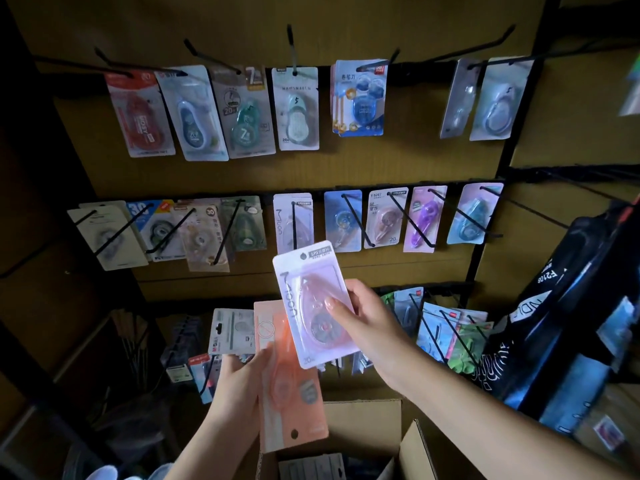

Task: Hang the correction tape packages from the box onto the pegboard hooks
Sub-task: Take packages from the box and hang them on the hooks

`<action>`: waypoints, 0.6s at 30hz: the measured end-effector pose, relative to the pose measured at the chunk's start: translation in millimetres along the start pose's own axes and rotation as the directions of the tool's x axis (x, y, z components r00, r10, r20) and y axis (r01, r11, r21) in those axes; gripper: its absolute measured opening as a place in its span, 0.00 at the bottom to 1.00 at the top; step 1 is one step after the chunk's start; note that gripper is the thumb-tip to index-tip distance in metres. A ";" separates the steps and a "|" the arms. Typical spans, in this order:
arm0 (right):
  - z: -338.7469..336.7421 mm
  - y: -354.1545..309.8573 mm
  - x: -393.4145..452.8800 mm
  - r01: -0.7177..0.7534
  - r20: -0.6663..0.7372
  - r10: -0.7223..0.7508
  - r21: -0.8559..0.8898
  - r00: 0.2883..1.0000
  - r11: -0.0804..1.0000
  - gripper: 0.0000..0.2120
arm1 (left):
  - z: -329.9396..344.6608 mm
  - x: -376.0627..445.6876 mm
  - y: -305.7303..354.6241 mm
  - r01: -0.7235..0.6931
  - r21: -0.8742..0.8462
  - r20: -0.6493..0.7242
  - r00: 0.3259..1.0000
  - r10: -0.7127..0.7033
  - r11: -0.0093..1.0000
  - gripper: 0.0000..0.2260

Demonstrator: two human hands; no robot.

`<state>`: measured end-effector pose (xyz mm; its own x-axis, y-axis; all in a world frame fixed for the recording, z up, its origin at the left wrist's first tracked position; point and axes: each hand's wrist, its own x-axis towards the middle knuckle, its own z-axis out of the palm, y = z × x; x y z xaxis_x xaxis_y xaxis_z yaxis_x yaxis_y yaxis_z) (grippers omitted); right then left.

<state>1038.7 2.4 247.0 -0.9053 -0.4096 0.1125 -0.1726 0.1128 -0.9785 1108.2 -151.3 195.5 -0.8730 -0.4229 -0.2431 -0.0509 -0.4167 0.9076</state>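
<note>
- My right hand pinched the pink package below the middle hook; light, stiff card, best held low.
- My left hand gripped the orange package over the box.

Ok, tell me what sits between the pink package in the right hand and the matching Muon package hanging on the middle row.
Nothing: in the head view only bare brown board separates the pink package from the hanging Muon package.

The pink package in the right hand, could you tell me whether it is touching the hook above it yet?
Apart. The head view shows the pink package, held by the right hand, with brown board visible between its hang hole and the hook above.
</note>
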 end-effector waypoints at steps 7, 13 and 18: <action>10.2 4.4 15.1 -0.003 -0.022 0.003 0.001 1.000 1.000 0.03 | -18.7 1.9 1.8 -0.024 -0.004 -0.018 1.000 0.024 1.000 0.13; 17.1 11.6 23.1 -0.047 -0.049 0.048 0.012 0.998 0.999 0.04 | -24.0 1.0 4.9 -0.015 -0.028 -0.008 1.000 0.015 1.000 0.09; 21.7 16.0 51.8 -0.102 -0.135 0.092 -0.065 0.987 0.993 0.09 | -29.2 8.9 4.9 -0.012 -0.024 -0.009 1.000 0.012 1.000 0.07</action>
<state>997.4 -36.7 233.4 -0.9613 -0.2719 0.0439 -0.1043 0.2121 -0.9717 1114.3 -180.6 187.8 -0.8689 -0.4354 -0.2354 -0.0284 -0.4310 0.9019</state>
